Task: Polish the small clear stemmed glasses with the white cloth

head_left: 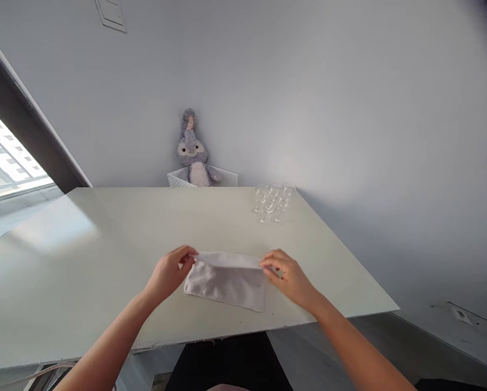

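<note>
A pale pinkish-white cloth [227,285] lies near the front edge of the table, its far part raised or folded along a crease. My left hand [172,274] pinches the cloth's far left corner between thumb and fingers. At the far right corner, my right hand [286,274] grips the fabric in the same way. The near edge of the cloth rests on the tabletop, slanting slightly down to the right.
Several small clear stemmed glasses [270,201] stand grouped at the back right of the white table [145,222]. Behind the table, a grey plush rabbit [192,152] sits in a white perforated basket [229,179]. Walls bound the back and right; a window [9,155] is at left.
</note>
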A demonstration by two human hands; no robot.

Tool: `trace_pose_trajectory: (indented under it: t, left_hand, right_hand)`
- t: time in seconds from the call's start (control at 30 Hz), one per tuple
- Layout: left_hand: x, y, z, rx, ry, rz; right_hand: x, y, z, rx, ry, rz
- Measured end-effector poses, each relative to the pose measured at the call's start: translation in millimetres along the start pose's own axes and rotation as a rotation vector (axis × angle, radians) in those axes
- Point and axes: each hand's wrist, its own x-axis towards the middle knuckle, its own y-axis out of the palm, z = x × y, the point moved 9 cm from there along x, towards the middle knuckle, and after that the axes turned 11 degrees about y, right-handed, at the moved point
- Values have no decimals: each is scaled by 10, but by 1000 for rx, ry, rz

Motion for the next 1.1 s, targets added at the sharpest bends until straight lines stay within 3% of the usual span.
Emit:
trace_pose_trajectory:
  t: [0.17,0.3,0.37,0.43,0.53,0.6,0.7,0.87,0.97,1.1]
  left_hand:
    - [-377,177,131,49,50,117]
    - [-396,82,73,146,126,96]
    - [-335,-41,48,204,83,1]
    - [-256,-45,-26,272,91,-41]
    - [-171,266,-194,418,293,51]
    - [-188,544,-218,501,429,131]
    - [-239,805,-123,558,498,183]
    - [-206,932,-155,560,557,251]
    - [-123,920,-313,547,605,258]
    - [-69,697,-467,563,583,101]
  right_hand:
    - [-304,309,14,-44,-11,159]
    - [-321,343,47,-65,-7,254]
    - [-226,279,71,-50,-13,181]
    - [-106,236,117,-83,-57,29]
    - [30,376,214,-257,-177,-156]
    - [117,574,219,-401,-201,-164]
    - [269,763,122,-535,-117,-90]
    - [569,792,44,-588,-2,15]
    - [748,860,-45,-478,72,166]
    - [806,774,-309,-266,205,318]
